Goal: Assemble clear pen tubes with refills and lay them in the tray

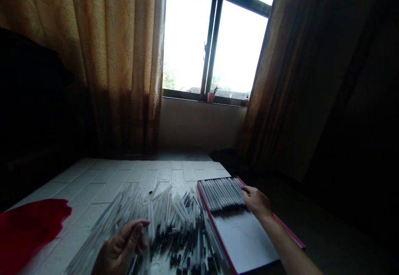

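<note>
Pens point(222, 194) filled just the far end of the tray point(245, 241), loose parts point(168, 210) lay outside, the right hand point(257, 202) pinched narrow, the left hand point(123, 244) too blurred to tell.

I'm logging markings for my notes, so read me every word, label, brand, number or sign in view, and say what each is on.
There are none that I can read.
Row of tubes in the red-edged box: no legible text.
Loose clear tubes and black caps: too small or blurred.
White surface inside the box: faint marks, too blurred to tell whether they're writing.
</note>
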Available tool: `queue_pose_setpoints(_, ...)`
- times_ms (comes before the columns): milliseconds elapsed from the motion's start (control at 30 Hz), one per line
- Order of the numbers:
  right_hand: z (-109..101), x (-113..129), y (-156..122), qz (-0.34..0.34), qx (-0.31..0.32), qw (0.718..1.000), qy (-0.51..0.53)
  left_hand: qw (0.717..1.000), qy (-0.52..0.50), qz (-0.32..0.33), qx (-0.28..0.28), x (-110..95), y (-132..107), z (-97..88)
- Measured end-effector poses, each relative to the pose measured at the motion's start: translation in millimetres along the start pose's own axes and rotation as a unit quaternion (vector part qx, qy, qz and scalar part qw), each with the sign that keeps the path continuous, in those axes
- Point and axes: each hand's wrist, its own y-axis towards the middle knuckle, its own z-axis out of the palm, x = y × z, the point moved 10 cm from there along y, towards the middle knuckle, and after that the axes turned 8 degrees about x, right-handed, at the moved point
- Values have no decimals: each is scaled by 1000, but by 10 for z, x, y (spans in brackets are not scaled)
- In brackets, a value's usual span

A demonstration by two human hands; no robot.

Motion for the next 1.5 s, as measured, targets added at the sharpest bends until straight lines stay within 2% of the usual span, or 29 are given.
queue_pose_setpoints(100, -1, 418, -210, -78, -5, 997, 29, 994, 89, 13, -62, -71, 104, -366)
queue_pose_setpoints(233, 222, 1164, -669, -215, 18, 974, 62, 983, 161, 17, -83, -70, 165, -610)
queue_pose_setpoints(400, 636, 1986, -1360, -341, 59, 936, 68, 974, 208, 48, -79, -145, 184, -640)
queue_pose_setpoints(500, 837, 2284, -1635, -365, 71, 927, 57, 968, 234, 70, -65, -173, 192, -591)
queue_pose_setpoints(600, 1001, 2443, -1756, -362, 75, 928, 45, 960, 259, 91, -56, -164, 185, -530)
queue_pose_setpoints(733, 1171, 2524, -1765, -348, 83, 933, 43, 948, 291, 122, -48, -146, 153, -430)
queue_pose_setpoints(833, 1197, 2507, -1723, -336, 87, 936, 55, 938, 310, 151, -32, -165, 117, -321)
queue_pose_setpoints(967, 1051, 2371, -1683, -325, 90, 938, 82, 925, 330, 191, -3, -227, 60, -163)
queue_pose_setpoints(1100, 835, 2121, -1687, -325, 94, 934, 115, 910, 345, 228, 37, -326, -14, 11)
queue_pose_setpoints(1233, 675, 1918, -1724, -354, 140, 891, 248, 889, 361, 256, 116, -432, -144, 301)
queue_pose_setpoints(1333, 630, 1810, -1667, -335, 184, 858, 343, 883, 351, 257, 179, -478, -259, 525)
queue_pose_setpoints(1433, 636, 1788, -1562, -314, 217, 832, 403, 892, 332, 245, 185, -508, -312, 593)
queue_pose_setpoints(1500, 623, 1778, -1463, -311, 200, 831, 416, 899, 329, 235, 167, -514, -303, 557)
